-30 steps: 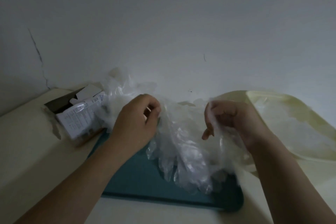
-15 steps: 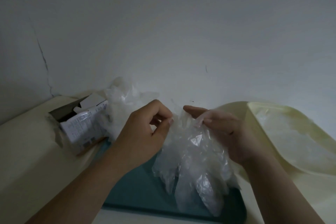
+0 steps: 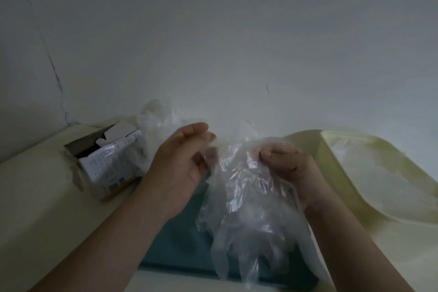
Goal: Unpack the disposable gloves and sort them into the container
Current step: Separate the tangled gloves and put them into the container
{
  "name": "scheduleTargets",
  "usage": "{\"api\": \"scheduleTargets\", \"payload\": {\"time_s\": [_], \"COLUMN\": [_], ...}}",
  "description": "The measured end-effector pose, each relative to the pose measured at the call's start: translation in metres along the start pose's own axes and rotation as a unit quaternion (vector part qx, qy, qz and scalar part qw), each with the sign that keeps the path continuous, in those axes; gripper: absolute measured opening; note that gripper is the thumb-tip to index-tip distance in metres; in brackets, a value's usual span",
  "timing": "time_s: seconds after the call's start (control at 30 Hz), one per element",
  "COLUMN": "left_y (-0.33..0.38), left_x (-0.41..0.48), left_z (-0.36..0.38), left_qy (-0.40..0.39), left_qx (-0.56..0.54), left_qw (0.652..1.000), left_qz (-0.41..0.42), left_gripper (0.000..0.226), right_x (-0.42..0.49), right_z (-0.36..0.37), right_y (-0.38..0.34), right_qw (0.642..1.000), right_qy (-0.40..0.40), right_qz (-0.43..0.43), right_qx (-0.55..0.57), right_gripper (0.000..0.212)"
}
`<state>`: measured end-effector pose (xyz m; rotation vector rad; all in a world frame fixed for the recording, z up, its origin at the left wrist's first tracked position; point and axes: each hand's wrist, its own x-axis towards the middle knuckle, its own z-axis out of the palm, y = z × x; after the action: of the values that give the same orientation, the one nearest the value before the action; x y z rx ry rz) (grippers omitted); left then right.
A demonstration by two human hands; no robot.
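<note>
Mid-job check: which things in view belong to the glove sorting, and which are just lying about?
Job: clear gloves, gripped by left hand and right hand; loose glove pile; opened box; pale yellow container holding sorted gloves.
Lying about: teal tray below the hands; cream table.

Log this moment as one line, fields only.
left hand pinches glove bunch | right hand grips it | bunch hangs over teal tray | container at right | open box at left
</note>
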<state>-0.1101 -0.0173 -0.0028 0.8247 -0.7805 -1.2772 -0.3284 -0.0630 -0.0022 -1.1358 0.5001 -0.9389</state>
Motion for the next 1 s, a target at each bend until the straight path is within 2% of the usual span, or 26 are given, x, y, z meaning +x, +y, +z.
{"api": "scheduleTargets", "payload": {"time_s": [0.07,0.1,0.13,0.2,0.27,0.33,0.43,0.5,0.57,0.67,0.83,1.0], "left_y": [-0.004,-0.003,-0.003,-0.006,-0.009,-0.01,-0.009,-0.008,-0.007,0.002,0.019,0.033], "left_x": [-0.001,-0.008,-0.012,-0.015,-0.018,-0.015,-0.016,-0.018,-0.017,-0.023,-0.033,-0.043], "left_z": [0.006,0.012,0.017,0.02,0.018,0.014,0.02,0.033,0.051,0.082,0.12,0.162], "left_qy": [-0.055,-0.093,-0.128,-0.142,-0.13,-0.094,-0.063,-0.076,-0.08,-0.115,-0.184,-0.295], "left_qx": [-0.083,-0.077,-0.062,-0.018,0.014,0.02,0.038,0.061,0.063,0.086,0.107,0.087], "left_qw": [0.986,0.978,0.972,0.974,0.982,0.99,0.994,0.993,0.993,0.989,0.977,0.949], "left_qz": [-0.134,-0.171,-0.188,-0.174,-0.135,-0.106,-0.085,-0.064,-0.052,-0.025,-0.024,-0.066], "left_gripper": [0.057,0.058,0.046,0.033,0.039,0.033,0.017,0.015,0.014,0.016,0.028,0.011], "right_x": [-0.001,-0.001,0.0,-0.001,-0.005,-0.01,-0.018,-0.029,-0.044,-0.067,-0.095,-0.086], "right_z": [0.003,0.005,0.006,0.008,0.006,0.002,-0.008,-0.018,-0.035,-0.066,-0.115,-0.143], "right_y": [-0.002,-0.003,-0.004,-0.006,-0.01,-0.019,-0.04,-0.062,-0.087,-0.12,-0.15,-0.148], "right_qw": [1.0,0.999,0.999,0.994,0.98,0.958,0.935,0.926,0.901,0.873,0.852,0.817], "right_qy": [0.021,0.024,0.031,0.061,0.112,0.168,0.242,0.27,0.308,0.34,0.313,0.331], "right_qz": [-0.006,-0.01,-0.015,-0.033,-0.053,-0.091,-0.126,-0.12,-0.117,-0.095,0.002,0.035], "right_qx": [-0.015,-0.026,-0.041,-0.08,-0.155,-0.216,-0.228,-0.234,-0.281,-0.337,-0.419,-0.471], "right_gripper": [0.016,0.017,0.017,0.012,0.015,0.018,0.016,0.015,0.014,0.013,0.01,0.017]}}
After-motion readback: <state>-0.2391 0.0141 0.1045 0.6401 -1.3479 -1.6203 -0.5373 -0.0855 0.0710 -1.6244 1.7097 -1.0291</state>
